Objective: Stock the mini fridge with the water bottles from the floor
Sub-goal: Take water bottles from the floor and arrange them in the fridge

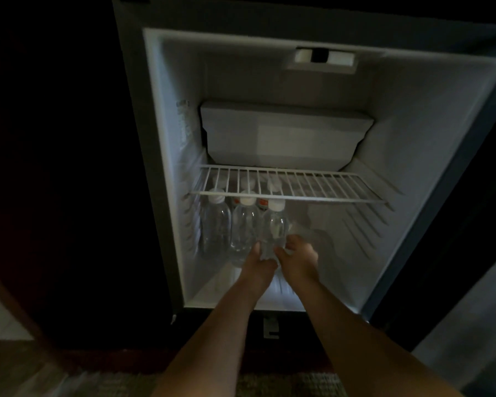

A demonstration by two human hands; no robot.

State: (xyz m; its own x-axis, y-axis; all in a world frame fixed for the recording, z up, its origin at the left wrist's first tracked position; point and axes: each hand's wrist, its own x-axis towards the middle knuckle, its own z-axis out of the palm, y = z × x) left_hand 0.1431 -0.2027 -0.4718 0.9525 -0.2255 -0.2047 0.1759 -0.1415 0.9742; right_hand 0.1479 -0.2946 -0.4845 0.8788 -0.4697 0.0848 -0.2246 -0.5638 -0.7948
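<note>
The mini fridge (413, 133) stands open in front of me, its white inside dimly lit. Under the wire shelf (312, 193), several clear water bottles with white caps stand at the left of the fridge floor. The front row holds three; the rightmost bottle (275, 224) is between both my hands. My left hand (258, 263) grips its lower part from the left. My right hand (298, 257) grips it from the right. More caps show through the shelf behind them.
A white freezer box (284, 133) fills the upper back of the fridge. The right half of the fridge floor (341, 253) holds no bottles. Dark cabinet panels flank the fridge. Patterned carpet (284, 385) lies below, with a pale surface at the lower right.
</note>
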